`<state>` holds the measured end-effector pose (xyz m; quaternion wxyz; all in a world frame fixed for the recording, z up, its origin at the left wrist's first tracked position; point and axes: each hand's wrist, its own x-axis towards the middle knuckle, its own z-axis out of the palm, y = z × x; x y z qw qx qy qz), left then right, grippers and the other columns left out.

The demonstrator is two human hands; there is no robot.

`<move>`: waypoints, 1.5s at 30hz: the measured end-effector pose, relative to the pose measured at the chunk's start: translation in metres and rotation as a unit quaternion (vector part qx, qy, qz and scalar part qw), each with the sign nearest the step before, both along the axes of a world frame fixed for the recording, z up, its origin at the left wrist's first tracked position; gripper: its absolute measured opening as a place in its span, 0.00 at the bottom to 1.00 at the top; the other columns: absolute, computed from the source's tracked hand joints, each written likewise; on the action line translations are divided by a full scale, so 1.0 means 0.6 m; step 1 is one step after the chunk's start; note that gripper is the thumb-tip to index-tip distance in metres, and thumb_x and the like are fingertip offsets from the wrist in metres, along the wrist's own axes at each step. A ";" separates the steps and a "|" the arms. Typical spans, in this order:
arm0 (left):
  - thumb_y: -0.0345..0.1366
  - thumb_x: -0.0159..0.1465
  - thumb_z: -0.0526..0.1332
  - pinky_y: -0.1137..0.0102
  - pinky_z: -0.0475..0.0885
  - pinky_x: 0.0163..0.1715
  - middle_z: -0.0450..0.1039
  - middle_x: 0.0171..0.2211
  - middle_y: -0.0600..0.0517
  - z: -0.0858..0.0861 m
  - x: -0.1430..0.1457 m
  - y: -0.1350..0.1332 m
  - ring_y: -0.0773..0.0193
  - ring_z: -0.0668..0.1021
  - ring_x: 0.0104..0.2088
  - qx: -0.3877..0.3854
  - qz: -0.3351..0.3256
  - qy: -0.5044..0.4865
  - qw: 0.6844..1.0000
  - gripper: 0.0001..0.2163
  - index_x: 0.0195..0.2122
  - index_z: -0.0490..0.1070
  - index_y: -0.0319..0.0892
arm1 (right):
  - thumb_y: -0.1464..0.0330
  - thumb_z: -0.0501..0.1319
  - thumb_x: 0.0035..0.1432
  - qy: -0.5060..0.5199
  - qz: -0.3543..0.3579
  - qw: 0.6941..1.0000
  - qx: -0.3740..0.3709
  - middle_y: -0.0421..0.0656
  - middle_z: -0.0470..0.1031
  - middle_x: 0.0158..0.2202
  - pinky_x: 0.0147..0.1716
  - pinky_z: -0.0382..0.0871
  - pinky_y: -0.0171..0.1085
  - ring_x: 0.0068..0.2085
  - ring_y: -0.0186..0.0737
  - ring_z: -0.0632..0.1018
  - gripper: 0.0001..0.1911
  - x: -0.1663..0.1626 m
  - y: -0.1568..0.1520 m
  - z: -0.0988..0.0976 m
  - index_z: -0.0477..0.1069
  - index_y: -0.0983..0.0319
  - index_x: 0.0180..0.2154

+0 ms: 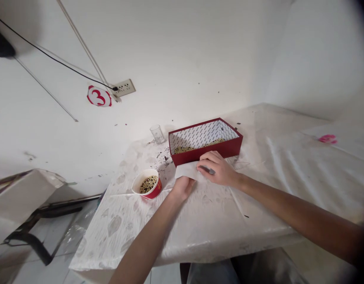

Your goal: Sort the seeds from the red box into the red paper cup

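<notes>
A white sheet of paper [187, 170] is held just in front of the red box [206, 153]. My left hand [184, 187] grips its lower edge from below. At the paper's right side, my right hand [219, 169] has its fingers closed, with a small grey thing [211, 171] showing under them that I cannot make out. Black and pale grains [184, 150] cover part of the box's patterned floor. Left of my left hand stands a red and white paper bowl [154, 192], with a similar mix of black and pale grains inside.
A clear glass [157, 134] stands behind the bowl, near the wall. Dark scraps [163, 159] lie scattered beside the box. The table's shiny cover [217, 236] reaches its front edge. A power strip [125, 87] is on the wall; a white box [30, 193] stands at left.
</notes>
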<state>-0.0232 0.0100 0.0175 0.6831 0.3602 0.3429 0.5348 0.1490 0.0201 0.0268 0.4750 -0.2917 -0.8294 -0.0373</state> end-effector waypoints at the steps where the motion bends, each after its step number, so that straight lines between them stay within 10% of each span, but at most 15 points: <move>1: 0.31 0.57 0.65 0.67 0.73 0.44 0.79 0.40 0.49 0.000 -0.002 0.001 0.61 0.78 0.41 -0.011 -0.008 -0.008 1.000 0.14 0.45 0.75 0.42 | 0.68 0.60 0.64 0.010 0.000 1.000 -0.003 0.44 0.73 0.40 0.43 0.68 0.44 0.41 0.41 0.74 0.05 0.001 0.001 0.001 0.74 0.57 0.40; 22: 0.23 0.57 0.63 0.74 0.73 0.30 0.76 0.28 0.52 -0.012 -0.003 -0.001 0.67 0.77 0.28 -0.118 -0.009 -0.097 0.988 0.05 0.30 0.72 0.39 | 0.72 0.62 0.60 0.133 0.109 0.984 -0.054 0.46 0.70 0.42 0.42 0.75 0.43 0.44 0.42 0.75 0.10 -0.004 -0.013 0.002 0.74 0.58 0.43; 31: 0.27 0.54 0.70 0.71 0.74 0.39 0.79 0.43 0.49 -0.002 -0.002 -0.004 0.65 0.79 0.37 -0.019 -0.070 -0.090 0.993 0.20 0.49 0.74 0.43 | 0.73 0.64 0.56 0.056 0.032 0.996 0.061 0.44 0.71 0.39 0.39 0.72 0.45 0.39 0.42 0.73 0.10 0.011 -0.003 0.009 0.73 0.56 0.41; 45: 0.29 0.52 0.72 0.70 0.73 0.42 0.78 0.41 0.50 -0.011 -0.006 -0.001 0.63 0.79 0.41 0.019 -0.105 -0.059 0.993 0.18 0.45 0.75 0.43 | 0.72 0.63 0.53 -0.003 0.026 0.998 0.065 0.45 0.71 0.40 0.41 0.69 0.44 0.39 0.43 0.72 0.12 0.017 0.001 0.003 0.72 0.58 0.41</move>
